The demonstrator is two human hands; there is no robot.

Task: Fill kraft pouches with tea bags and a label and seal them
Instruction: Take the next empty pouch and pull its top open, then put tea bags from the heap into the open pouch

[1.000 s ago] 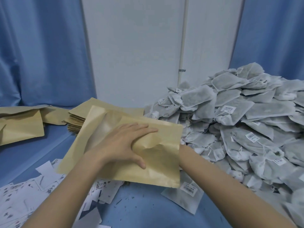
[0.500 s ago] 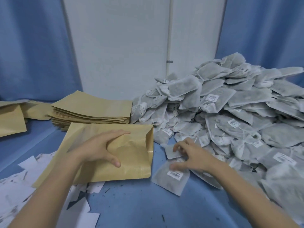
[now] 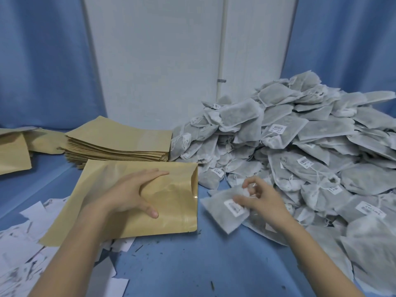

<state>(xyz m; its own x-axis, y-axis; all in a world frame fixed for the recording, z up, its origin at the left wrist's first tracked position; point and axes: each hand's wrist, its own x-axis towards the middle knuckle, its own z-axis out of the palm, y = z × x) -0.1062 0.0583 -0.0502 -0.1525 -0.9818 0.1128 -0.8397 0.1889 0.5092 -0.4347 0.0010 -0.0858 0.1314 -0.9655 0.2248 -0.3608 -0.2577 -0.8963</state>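
blue table (image 3: 188, 264) under my view: my left hand (image 3: 130, 194) presses flat, fingers spread, on the kraft pouch (image 3: 171, 202) lying before the pouch stack (image 3: 120, 140), while my right hand (image 3: 261, 200) pinches a tea bag (image 3: 225, 213) beside the heap (image 3: 310, 151)

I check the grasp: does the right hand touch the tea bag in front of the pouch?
Touching. The head view shows the right hand pinching the tea bag at its top edge.

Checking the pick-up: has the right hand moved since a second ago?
Yes. The right hand came out from behind the pouch and now pinches a tea bag beside the pile.
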